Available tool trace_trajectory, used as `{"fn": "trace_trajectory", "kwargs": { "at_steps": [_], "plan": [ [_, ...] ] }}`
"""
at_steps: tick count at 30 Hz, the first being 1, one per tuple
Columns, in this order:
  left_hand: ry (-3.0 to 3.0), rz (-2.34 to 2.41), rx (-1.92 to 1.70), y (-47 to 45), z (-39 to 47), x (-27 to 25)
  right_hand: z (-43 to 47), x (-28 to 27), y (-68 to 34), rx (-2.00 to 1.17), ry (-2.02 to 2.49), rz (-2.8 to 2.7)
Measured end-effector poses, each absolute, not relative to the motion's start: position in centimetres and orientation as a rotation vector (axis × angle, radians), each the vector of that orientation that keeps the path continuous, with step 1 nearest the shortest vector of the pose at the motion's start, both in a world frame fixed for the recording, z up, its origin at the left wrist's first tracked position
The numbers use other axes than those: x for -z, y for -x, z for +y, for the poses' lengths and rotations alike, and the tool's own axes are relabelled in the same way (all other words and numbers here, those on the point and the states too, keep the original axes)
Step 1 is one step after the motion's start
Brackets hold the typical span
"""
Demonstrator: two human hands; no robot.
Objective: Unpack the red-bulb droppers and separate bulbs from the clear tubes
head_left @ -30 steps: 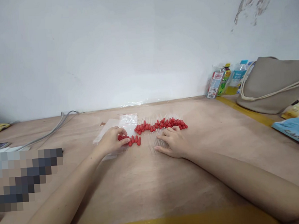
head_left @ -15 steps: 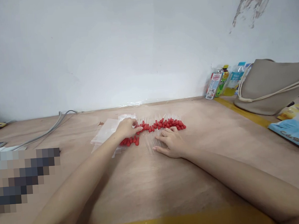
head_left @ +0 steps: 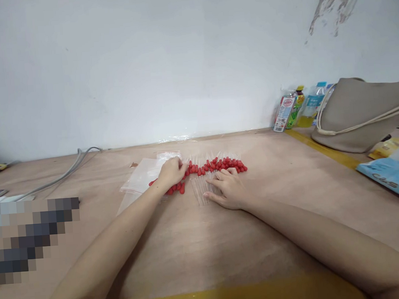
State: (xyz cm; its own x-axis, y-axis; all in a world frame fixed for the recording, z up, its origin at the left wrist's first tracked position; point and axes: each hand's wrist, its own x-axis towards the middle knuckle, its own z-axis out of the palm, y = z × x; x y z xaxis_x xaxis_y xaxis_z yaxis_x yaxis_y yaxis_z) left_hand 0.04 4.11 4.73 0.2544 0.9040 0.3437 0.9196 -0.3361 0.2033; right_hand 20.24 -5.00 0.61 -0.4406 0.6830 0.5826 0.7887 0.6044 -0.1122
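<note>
A row of droppers with red rubber bulbs [head_left: 202,169] and clear slim tubes lies across the middle of the table, the bulbs toward me. My left hand [head_left: 173,172] is at the row's left end, fingers curled and thumb against the bulbs; what is between its fingertips is hidden. My right hand [head_left: 230,189] rests with fingers spread on a group of clear tubes [head_left: 199,190] in front of the row. Under my left wrist lies a smaller pile of red bulbs [head_left: 176,188], partly covered by the forearm.
Clear plastic zip bags [head_left: 138,176] lie left of the droppers. A grey cable [head_left: 67,169] runs along the left. Bottles [head_left: 312,105], a drink carton [head_left: 285,114], a grey-beige bag [head_left: 364,110] and a blue packet [head_left: 388,179] are at the right. A wall stands behind.
My left hand has shifted slightly right, and its fingers look more curled in. My right hand stays in nearly the same place over the tubes.
</note>
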Motion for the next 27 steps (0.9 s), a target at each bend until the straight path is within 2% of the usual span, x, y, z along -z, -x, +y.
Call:
{"fn": "trace_trajectory", "kwargs": {
  "at_steps": [5,9,16,27],
  "plan": [
    [2.350,-1.795,0.908,0.2,2.1,-4.8,-4.8,-0.2,-20.3,0.230,1.179,-2.144],
    [2.436,-1.612,1.205,1.2,-1.3,-3.9,-4.5,0.0,-20.3,0.233,1.205,-2.002],
    [2.719,-1.175,1.303,1.8,-3.9,-1.1,-4.7,-0.2,-20.6,0.305,1.074,-1.907],
    [2.749,-0.923,1.319,1.2,-4.2,-1.1,-4.4,0.3,-20.2,0.327,0.897,-2.070]
  ]
}}
